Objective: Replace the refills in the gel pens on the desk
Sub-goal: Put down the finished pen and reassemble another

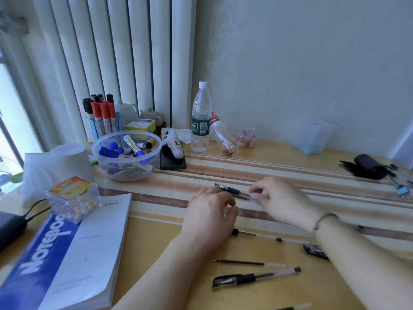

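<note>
Both my hands meet over the striped middle of the desk. My right hand (282, 201) pinches the clear barrel end of a gel pen (232, 189) with a black cap and grip. Just below that pen a thin dark refill (241, 197) runs from the curled fingers of my left hand (211, 214) toward the right fingertips. Nearer to me lie an uncapped clear pen barrel (257, 235), a loose refill (245, 262), a capped gel pen (254, 277) and a black cap (315, 251). Another refill (295, 307) peeks in at the bottom edge.
A clear bowl of markers (127, 156), a marker cup (101, 118), a phone (172, 161) and a water bottle (201, 121) stand at the back. A notebook (67, 260) with a candy box (73, 199) lies left. A black pouch (368, 166) sits far right.
</note>
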Demonstrator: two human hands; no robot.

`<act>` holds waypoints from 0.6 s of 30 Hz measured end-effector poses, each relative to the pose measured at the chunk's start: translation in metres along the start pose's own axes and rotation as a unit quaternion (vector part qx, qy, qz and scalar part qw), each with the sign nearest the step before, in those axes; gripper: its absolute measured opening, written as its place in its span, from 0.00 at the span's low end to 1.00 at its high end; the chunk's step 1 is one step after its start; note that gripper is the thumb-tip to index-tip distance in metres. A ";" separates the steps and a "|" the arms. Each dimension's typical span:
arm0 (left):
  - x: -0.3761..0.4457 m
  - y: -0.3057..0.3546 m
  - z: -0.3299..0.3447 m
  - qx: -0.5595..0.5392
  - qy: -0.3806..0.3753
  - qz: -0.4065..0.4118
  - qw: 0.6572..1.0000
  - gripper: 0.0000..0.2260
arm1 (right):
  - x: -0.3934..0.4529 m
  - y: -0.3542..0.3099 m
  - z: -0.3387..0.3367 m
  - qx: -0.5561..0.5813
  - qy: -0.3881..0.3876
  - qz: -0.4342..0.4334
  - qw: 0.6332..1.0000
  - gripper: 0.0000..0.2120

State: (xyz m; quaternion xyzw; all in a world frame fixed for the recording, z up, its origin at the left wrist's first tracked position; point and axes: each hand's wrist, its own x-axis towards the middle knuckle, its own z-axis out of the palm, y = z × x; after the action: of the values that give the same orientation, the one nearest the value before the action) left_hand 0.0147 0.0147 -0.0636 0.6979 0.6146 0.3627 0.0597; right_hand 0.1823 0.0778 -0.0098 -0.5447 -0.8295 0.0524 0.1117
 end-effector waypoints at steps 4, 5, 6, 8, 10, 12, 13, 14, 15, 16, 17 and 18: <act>0.000 0.001 0.001 -0.007 -0.007 0.007 1.000 0.08 | 0.024 0.000 0.032 0.026 0.023 0.047 0.998 0.07; 0.001 0.000 0.001 -0.010 -0.003 0.006 1.000 0.08 | 0.027 0.000 0.035 0.023 0.022 0.048 0.998 0.05; 0.001 0.000 0.001 -0.011 0.000 0.004 1.000 0.08 | 0.029 0.001 0.037 0.027 0.021 0.052 0.998 0.04; 0.002 0.001 0.000 -0.015 0.002 0.004 1.000 0.09 | 0.031 0.003 0.038 0.045 0.019 0.057 0.997 0.04; 0.002 0.002 0.000 -0.019 0.011 0.014 1.000 0.09 | 0.026 0.002 0.035 0.054 0.026 0.055 0.997 0.05; 0.002 0.003 0.000 0.000 0.035 0.052 0.998 0.12 | 0.014 -0.001 0.026 0.028 0.050 0.031 0.998 0.04; 0.002 0.003 0.001 0.020 0.045 0.080 0.996 0.14 | 0.004 -0.005 0.020 0.006 0.070 0.008 0.998 0.04; 0.002 0.005 0.001 0.042 0.051 0.108 0.992 0.15 | -0.006 -0.008 0.014 -0.002 0.088 -0.021 0.996 0.04; 0.001 0.007 0.002 0.060 0.050 0.131 0.988 0.15 | -0.019 -0.011 0.009 0.013 0.094 -0.043 0.994 0.04; 0.001 0.009 0.002 0.069 0.043 0.148 0.986 0.14 | -0.031 -0.012 0.004 0.043 0.091 -0.056 0.993 0.04; 0.001 0.011 0.003 0.067 0.032 0.162 0.984 0.13 | -0.043 -0.013 0.001 0.059 0.092 -0.062 0.992 0.03; 0.001 0.012 0.004 0.058 0.019 0.172 0.983 0.12 | -0.052 -0.013 0.000 0.056 0.098 -0.064 0.991 0.03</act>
State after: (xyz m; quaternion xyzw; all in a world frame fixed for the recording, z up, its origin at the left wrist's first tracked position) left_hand 0.0263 0.0138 -0.0601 0.7887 0.5060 0.3448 -0.0556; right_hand 0.1909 0.0255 -0.0136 -0.4856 -0.8435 0.0377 0.2263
